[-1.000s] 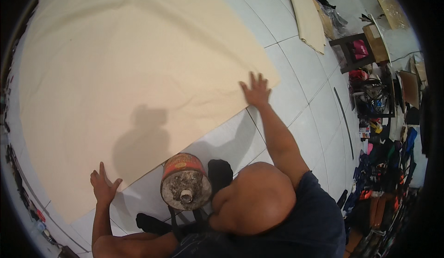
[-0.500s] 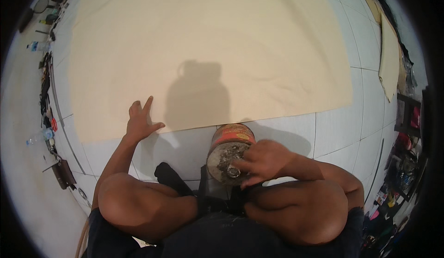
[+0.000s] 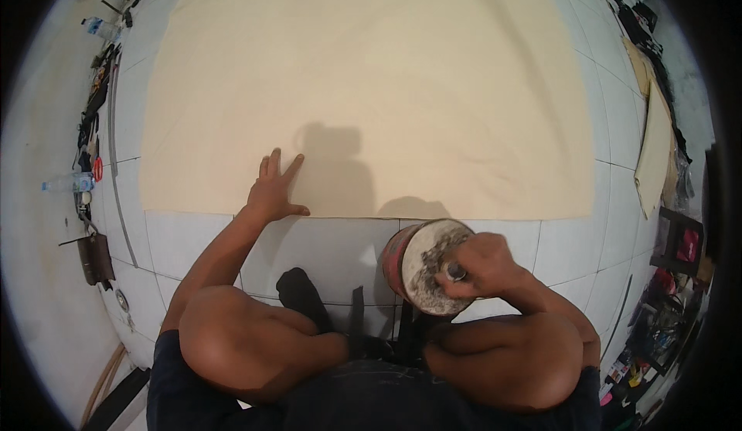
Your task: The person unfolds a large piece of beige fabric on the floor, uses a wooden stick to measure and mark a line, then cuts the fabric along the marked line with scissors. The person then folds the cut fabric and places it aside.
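Note:
A large cream sheet [image 3: 371, 68], smooth like cloth, lies spread on the floor with its near edge in front of me. My left hand [image 3: 270, 195] rests palm down on it close to that edge, fingers spread. At the right of centre is a round red can [image 3: 393, 265], its top filled with rough grey material like hardened cement. A short metal knob [image 3: 456, 272] stands up from the middle of this top, and the fingers of my right hand [image 3: 485, 261] wrap round it. The can leans; whether its base touches the floor is hidden.
White floor tiles [image 3: 309, 249] surround the sheet. Along the left wall lie a plastic bottle [image 3: 68, 183], red-handled scissors [image 3: 97, 168] and other tools. A folded cream piece [image 3: 654, 145] and a dark stool-like frame [image 3: 680, 242] stand at the right, beside clutter.
The can has shifted to the right and tips differently, with my right hand closed round its knob. My left hand appears farther right along the sheet's edge. The view has turned slightly.

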A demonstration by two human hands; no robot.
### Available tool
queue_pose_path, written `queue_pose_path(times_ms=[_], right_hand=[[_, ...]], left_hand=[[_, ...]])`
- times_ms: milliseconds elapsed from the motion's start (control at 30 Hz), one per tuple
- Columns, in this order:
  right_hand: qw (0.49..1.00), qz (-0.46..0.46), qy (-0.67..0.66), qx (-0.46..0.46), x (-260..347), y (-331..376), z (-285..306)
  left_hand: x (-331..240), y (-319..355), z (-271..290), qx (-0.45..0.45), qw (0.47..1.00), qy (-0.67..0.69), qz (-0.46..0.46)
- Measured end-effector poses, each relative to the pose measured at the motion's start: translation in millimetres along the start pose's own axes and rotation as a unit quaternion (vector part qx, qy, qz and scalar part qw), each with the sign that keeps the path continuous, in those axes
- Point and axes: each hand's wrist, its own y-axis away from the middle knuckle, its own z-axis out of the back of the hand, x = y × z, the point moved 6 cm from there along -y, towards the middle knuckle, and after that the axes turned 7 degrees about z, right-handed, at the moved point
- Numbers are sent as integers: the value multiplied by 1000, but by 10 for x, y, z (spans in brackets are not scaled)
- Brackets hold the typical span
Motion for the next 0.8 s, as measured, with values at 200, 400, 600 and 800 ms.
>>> queue_pose_path(times_ms=[200,400,600,800], right_hand=[[995,-37,15,-90,-311,-305,141],[991,-47,72,-106,-805,-473,35],[967,-244,38,59,-1004,-620,-110],[939,-288,-62,178,-701,-711,501]], left_hand=[[39,-72,74,26,999,18,35],[4,-134,77,58,997,21,51],[-71,-108,70,95,994,32,37],[-427,-37,1104,46,962,195,185]])
